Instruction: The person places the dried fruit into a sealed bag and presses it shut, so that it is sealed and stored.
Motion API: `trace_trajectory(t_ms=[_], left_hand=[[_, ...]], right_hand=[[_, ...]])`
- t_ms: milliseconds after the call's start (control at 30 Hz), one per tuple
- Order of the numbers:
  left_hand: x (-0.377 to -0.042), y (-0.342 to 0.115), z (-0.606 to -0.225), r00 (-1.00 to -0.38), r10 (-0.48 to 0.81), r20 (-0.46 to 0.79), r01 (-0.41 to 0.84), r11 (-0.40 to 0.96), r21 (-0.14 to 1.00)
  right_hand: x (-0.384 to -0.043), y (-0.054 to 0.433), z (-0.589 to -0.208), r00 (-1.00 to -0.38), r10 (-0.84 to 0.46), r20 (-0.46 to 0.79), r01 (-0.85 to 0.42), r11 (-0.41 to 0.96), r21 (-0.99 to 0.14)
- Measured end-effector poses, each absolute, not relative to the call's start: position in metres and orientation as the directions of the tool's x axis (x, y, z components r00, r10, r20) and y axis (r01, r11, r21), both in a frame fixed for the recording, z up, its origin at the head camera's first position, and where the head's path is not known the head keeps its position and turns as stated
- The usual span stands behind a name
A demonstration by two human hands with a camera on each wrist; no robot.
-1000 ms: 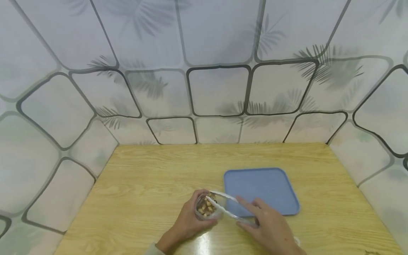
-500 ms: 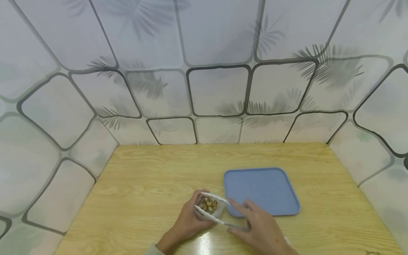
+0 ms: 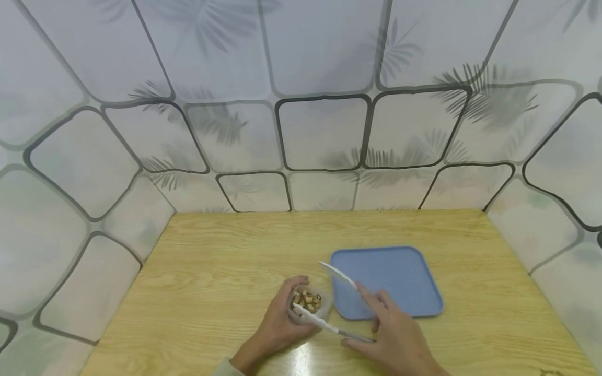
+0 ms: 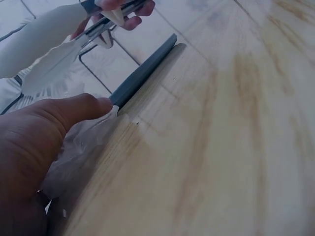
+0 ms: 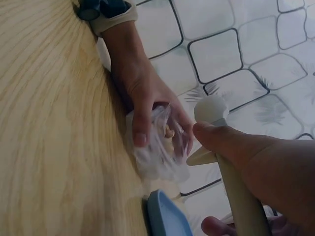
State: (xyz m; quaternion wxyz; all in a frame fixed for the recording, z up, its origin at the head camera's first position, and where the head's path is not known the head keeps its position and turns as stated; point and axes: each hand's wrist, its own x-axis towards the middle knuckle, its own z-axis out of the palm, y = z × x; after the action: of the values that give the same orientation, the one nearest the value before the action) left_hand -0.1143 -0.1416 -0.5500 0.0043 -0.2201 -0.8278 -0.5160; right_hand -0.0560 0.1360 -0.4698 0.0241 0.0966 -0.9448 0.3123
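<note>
My left hand (image 3: pixel 277 321) grips a clear, crinkled plastic bag (image 5: pixel 157 160) from its left side, low over the table. Tan and brown nuts (image 3: pixel 309 300) fill the bag's open mouth. In my right hand (image 3: pixel 400 334) is a pair of tongs (image 3: pixel 316 319) with white, broad tips and metal handles. Their arms stand wide apart with nothing visible between them. The near tip overlaps the bag's mouth in the head view, while the far tip lies beyond the bag, beside the tray. White tips also show large at the upper left of the left wrist view.
A flat blue tray (image 3: pixel 385 282) with a raised rim lies just right of the bag. The wooden table (image 3: pixel 226 261) reaches back to a patterned wall covering (image 3: pixel 324 136), which also rises on both sides.
The tongs' arms were closer together over the nuts and have spread wide, the far arm swinging away towards the tray. My right hand moved left, then back right. My left hand stays with the bag.
</note>
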Motion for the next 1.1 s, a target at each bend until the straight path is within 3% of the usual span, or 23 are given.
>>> trace_trajectory(t_ms=[167,433,667,833,1100], left_hand=[[-0.115,-0.140,-0.549,-0.900,0.339,0.275,0.397,0.375,0.838],[-0.112,-0.143,-0.546,-0.926,0.299,0.230,0.323,0.311,0.894],[-0.112,-0.145,-0.547,-0.916,0.303,0.263,0.357,0.315,0.880],[-0.113,-0.144,-0.546,-0.915,0.309,0.259,0.357,0.325,0.876],[-0.113,-0.143,-0.545,-0.918,0.310,0.248,0.347,0.321,0.881]], right_hand=[[-0.055,0.149,-0.471,-0.995,-0.088,0.050,-0.101,0.812,-0.575],[-0.058,0.172,-0.480,-0.976,0.006,0.217,-0.116,0.829,-0.548],[-0.066,0.201,-0.483,-0.940,0.063,0.336,-0.127,0.848,-0.514],[-0.069,0.227,-0.481,-0.952,0.130,0.277,-0.030,0.862,-0.507],[-0.078,0.264,-0.474,-0.971,0.241,-0.010,0.216,0.854,-0.473]])
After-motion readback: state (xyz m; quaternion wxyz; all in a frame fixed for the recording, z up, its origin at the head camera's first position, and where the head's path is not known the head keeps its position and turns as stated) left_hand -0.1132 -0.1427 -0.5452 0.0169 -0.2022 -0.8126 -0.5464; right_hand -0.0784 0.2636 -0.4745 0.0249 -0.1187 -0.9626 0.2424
